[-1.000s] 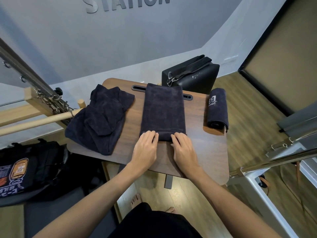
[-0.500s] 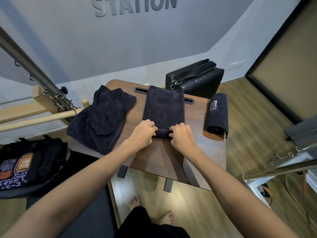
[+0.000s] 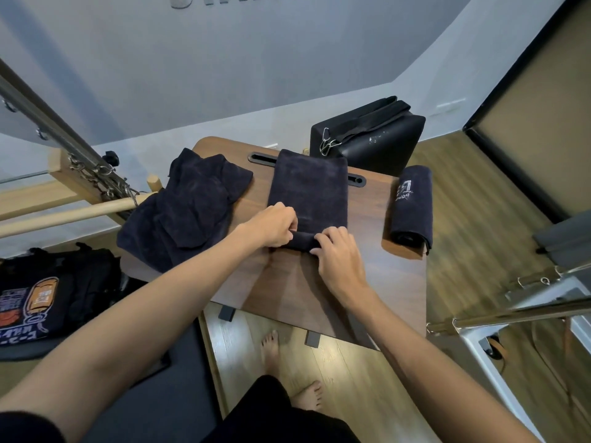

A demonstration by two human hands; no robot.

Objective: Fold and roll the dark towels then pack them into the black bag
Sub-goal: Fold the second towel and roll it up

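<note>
Two hands work on the brown wooden table (image 3: 351,282). We note a black box-shaped bag (image 3: 377,139) behind it, a folded dark towel (image 3: 308,190) at centre, and the left hand (image 3: 271,225) and right hand (image 3: 339,260), fingers curled, gripping its rolled near end.

Grey raised lettering on wall (image 3: 236,0), cropped by top edge, not legible here. Rolled towel (image 3: 412,208) at right of table carries pale embroidered logo, too small to read. Black bag on floor (image 3: 35,298) bears colourful print with script, unreadable.
</note>
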